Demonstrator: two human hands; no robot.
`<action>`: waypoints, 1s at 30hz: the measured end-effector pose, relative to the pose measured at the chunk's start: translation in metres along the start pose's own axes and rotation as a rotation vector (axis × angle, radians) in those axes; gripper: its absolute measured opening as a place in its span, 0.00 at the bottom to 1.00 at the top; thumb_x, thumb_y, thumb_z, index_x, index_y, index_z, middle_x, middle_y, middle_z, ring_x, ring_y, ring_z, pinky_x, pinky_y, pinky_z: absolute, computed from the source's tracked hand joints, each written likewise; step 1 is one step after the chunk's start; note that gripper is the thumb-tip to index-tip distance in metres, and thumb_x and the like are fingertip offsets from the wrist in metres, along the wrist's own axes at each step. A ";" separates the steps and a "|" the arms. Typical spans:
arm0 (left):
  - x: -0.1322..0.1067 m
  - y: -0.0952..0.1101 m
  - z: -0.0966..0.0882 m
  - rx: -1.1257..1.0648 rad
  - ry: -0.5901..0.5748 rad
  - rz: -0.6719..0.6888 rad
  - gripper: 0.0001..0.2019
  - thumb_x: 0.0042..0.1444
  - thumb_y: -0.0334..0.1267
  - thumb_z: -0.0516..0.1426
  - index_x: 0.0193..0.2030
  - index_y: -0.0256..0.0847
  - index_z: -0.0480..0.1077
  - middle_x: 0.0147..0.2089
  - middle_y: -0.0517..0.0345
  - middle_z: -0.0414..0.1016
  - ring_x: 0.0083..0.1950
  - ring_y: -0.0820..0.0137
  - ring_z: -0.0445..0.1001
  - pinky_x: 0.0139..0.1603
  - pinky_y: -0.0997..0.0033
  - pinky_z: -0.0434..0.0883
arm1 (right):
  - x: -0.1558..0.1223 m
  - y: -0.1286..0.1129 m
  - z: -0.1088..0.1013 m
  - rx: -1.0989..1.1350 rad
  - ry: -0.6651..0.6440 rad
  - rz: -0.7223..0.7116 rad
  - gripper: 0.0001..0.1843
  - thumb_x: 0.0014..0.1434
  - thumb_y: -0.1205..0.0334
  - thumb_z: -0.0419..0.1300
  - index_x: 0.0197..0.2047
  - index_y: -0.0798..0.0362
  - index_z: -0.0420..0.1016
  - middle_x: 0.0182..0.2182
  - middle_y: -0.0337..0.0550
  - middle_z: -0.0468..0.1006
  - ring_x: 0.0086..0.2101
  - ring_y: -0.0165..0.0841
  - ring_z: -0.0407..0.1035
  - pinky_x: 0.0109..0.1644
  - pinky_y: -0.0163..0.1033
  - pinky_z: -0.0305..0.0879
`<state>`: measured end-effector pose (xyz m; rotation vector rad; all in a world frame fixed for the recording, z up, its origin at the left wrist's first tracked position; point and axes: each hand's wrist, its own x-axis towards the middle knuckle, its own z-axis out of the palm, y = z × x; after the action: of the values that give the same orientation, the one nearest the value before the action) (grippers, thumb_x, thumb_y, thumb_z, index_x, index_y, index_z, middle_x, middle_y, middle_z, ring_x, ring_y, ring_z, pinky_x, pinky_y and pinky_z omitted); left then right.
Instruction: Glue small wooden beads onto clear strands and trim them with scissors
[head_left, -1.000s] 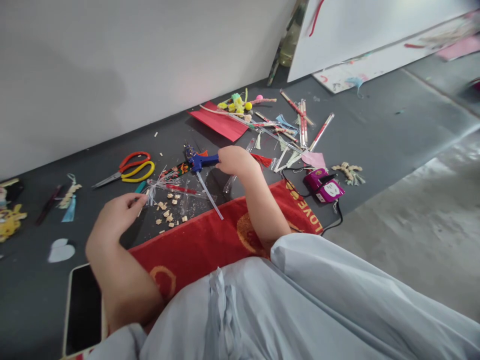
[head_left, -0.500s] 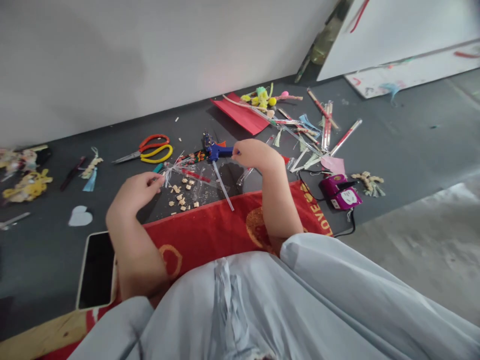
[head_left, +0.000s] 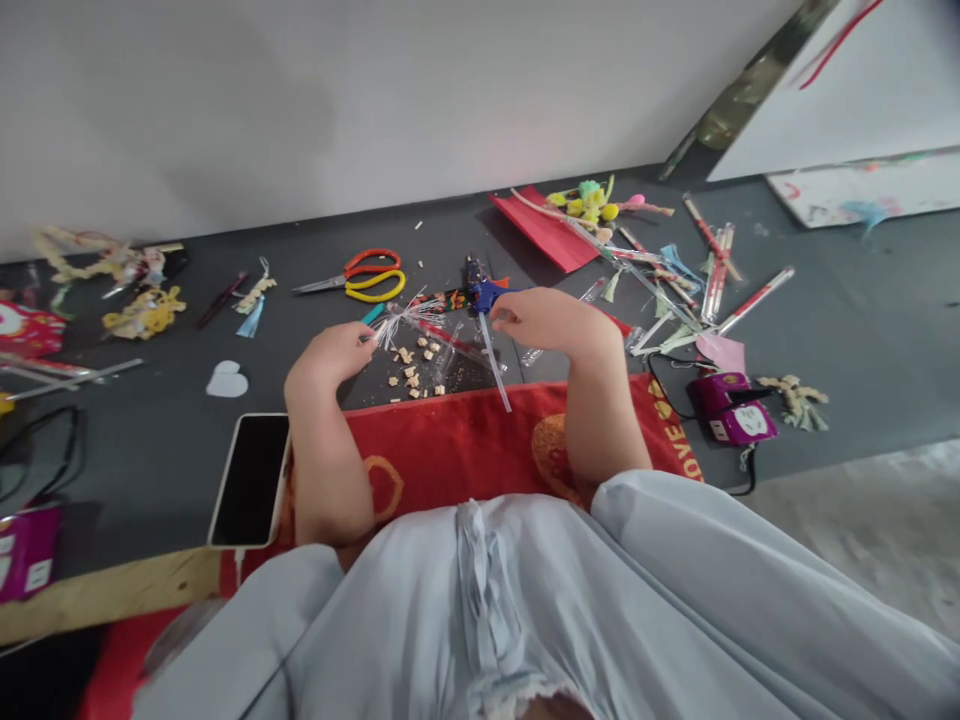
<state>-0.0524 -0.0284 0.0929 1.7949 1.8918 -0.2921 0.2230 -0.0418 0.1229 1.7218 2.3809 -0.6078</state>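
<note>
Two hands meet in the head view, just past the far edge of a red cloth [head_left: 465, 440] spread on the dark floor [head_left: 862, 300]. The left hand [head_left: 330, 358] has its fingers curled and its fingertips pinched on a bundle of clear strands [head_left: 401, 318], which fans out just beyond it. The right hand [head_left: 551, 318] is closed around a blue glue gun [head_left: 486, 294], whose pale glue stick [head_left: 496, 368] juts back to the cloth's edge. Small tan pieces [head_left: 416, 365] lie between the hands. A phone [head_left: 251, 480] lies against the cloth's left edge. Scissors [head_left: 360, 280] sit beyond the strands, toward the wall. Bare floor opens left of the left hand, around a paper heart [head_left: 226, 380], while craft sticks [head_left: 712, 270] crowd the right.
</note>
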 end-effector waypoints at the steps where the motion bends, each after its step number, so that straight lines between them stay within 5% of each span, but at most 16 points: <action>1: -0.001 -0.001 -0.001 0.001 0.004 -0.005 0.19 0.58 0.40 0.49 0.54 0.43 0.70 0.47 0.52 0.80 0.46 0.62 0.76 0.41 0.69 0.68 | -0.001 -0.002 -0.002 -0.010 0.014 0.006 0.17 0.62 0.60 0.50 0.49 0.52 0.74 0.44 0.46 0.80 0.43 0.40 0.72 0.41 0.40 0.60; 10: 0.003 -0.013 0.001 0.030 0.137 -0.026 0.19 0.57 0.38 0.51 0.54 0.41 0.71 0.53 0.47 0.77 0.54 0.55 0.74 0.52 0.60 0.69 | -0.019 -0.019 -0.008 -0.069 0.013 0.003 0.17 0.63 0.59 0.48 0.49 0.53 0.73 0.41 0.47 0.80 0.41 0.39 0.73 0.38 0.39 0.58; 18: 0.019 -0.014 0.016 0.031 0.208 -0.020 0.08 0.50 0.36 0.54 0.33 0.43 0.75 0.43 0.47 0.80 0.46 0.52 0.77 0.46 0.56 0.72 | -0.041 -0.024 -0.001 -0.065 -0.024 0.028 0.17 0.64 0.58 0.47 0.50 0.53 0.72 0.41 0.48 0.80 0.42 0.41 0.73 0.41 0.41 0.60; 30: 0.028 -0.012 0.025 0.064 0.234 -0.007 0.09 0.50 0.39 0.56 0.33 0.42 0.77 0.43 0.43 0.79 0.46 0.53 0.77 0.48 0.58 0.72 | -0.043 -0.021 0.016 -0.056 -0.026 0.032 0.17 0.66 0.56 0.47 0.50 0.52 0.71 0.43 0.48 0.79 0.43 0.39 0.73 0.44 0.40 0.61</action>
<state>-0.0586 -0.0179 0.0558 1.9374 2.0684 -0.1511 0.2153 -0.0910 0.1285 1.7146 2.3260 -0.5503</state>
